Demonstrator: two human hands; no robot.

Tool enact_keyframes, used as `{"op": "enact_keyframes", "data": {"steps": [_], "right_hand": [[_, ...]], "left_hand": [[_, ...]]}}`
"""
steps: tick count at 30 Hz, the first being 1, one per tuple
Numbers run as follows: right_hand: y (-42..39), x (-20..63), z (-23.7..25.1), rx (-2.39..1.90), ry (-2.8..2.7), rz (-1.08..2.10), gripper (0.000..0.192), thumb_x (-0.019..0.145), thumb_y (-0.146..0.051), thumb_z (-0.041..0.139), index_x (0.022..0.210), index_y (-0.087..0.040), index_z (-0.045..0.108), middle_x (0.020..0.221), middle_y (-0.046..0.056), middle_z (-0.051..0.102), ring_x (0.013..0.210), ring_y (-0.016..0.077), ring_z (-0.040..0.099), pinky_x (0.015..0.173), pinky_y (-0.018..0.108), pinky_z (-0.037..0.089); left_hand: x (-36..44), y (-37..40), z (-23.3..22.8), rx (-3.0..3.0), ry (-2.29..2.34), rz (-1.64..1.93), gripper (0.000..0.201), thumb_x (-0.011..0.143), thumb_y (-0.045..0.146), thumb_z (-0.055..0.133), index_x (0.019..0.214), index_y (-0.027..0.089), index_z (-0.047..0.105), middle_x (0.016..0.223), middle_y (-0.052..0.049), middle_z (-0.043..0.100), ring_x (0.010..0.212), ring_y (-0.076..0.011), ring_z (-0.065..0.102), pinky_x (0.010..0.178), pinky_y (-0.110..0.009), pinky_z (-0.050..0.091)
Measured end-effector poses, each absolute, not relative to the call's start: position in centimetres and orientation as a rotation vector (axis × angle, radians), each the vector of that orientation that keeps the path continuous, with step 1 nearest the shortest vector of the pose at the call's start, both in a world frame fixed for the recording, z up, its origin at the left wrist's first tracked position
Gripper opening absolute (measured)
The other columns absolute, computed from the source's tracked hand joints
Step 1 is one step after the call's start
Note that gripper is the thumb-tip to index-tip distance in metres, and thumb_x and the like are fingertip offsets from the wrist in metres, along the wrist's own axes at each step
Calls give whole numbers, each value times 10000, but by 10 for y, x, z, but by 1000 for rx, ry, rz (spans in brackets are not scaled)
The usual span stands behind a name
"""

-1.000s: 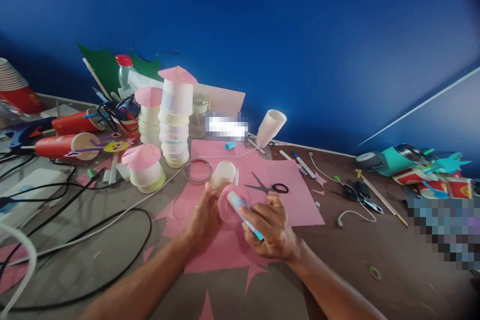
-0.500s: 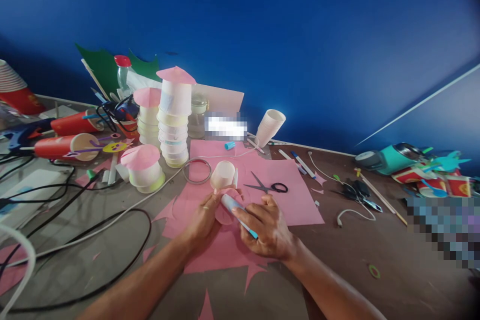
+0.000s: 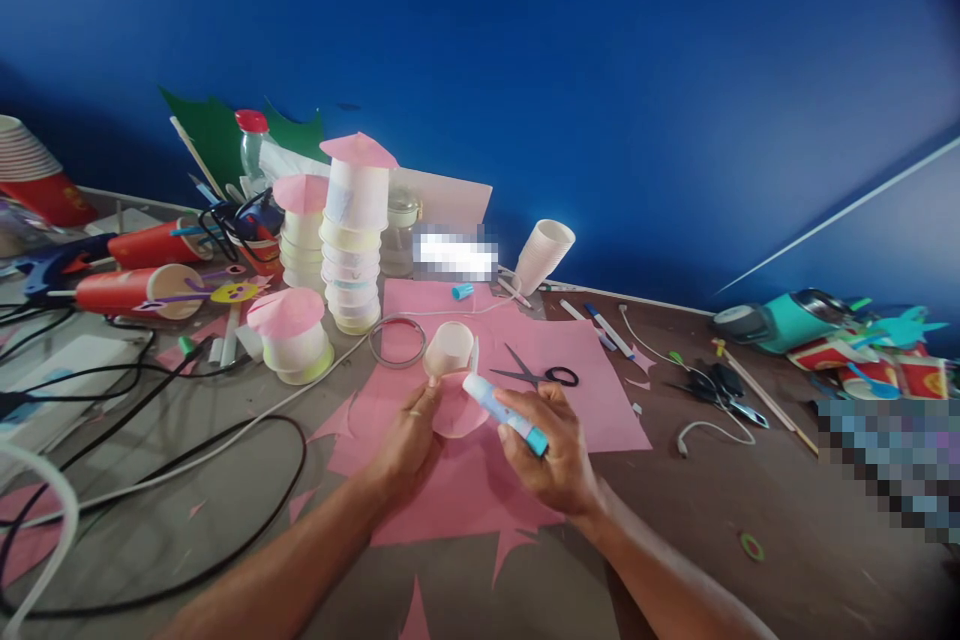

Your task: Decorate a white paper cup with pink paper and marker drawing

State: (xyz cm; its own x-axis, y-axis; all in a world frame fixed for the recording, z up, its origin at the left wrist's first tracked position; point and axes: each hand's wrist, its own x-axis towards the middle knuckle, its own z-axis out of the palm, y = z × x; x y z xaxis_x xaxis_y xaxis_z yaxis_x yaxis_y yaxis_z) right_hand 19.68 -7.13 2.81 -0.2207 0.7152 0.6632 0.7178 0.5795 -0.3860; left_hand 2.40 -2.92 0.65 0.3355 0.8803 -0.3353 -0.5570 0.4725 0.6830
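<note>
My left hand (image 3: 409, 435) pinches the pink paper circle (image 3: 456, 407) above the pink sheet (image 3: 570, 390); my right hand (image 3: 551, 445) grips the glue stick (image 3: 504, 412). Pressing hard could crumple the thin circle

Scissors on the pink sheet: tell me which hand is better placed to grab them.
Right, probably: the scissors lie just beyond the right hand, though it holds a glue stick.

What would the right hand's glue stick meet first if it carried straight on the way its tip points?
Probably the pink paper circle held by the left hand. The glue stick in the right hand points up-left at it; depth is unclear.
</note>
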Motion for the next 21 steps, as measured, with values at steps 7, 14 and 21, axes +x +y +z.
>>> {"op": "enact_keyframes", "data": {"steps": [7,14,21], "right_hand": [[-72,206,27,-1339,-1556,412,225,889,-273,569,1075,-215,683,929,54,743,679,182,662,555,278,490],[-74,196,30,-1128,-1849,220,290,863,-180,557,1139,-237,628,865,35,741,696,186,645,690,346,485],[-71,185,26,-1089,-2108,-54,302,863,-127,533,1156,-172,591,720,7,710,586,157,634,659,347,363]], "left_hand": [[22,-31,7,565,831,974,449,820,534,688,1034,144,746,1111,-104,753,1047,-271,670,867,-318,494],[25,-29,4,506,789,976,422,790,497,724,1026,149,745,1073,-95,760,1095,-282,649,962,-357,466],[26,-29,1,578,741,959,433,812,503,696,1044,142,751,1113,-120,750,1119,-297,638,1002,-370,442]]}}
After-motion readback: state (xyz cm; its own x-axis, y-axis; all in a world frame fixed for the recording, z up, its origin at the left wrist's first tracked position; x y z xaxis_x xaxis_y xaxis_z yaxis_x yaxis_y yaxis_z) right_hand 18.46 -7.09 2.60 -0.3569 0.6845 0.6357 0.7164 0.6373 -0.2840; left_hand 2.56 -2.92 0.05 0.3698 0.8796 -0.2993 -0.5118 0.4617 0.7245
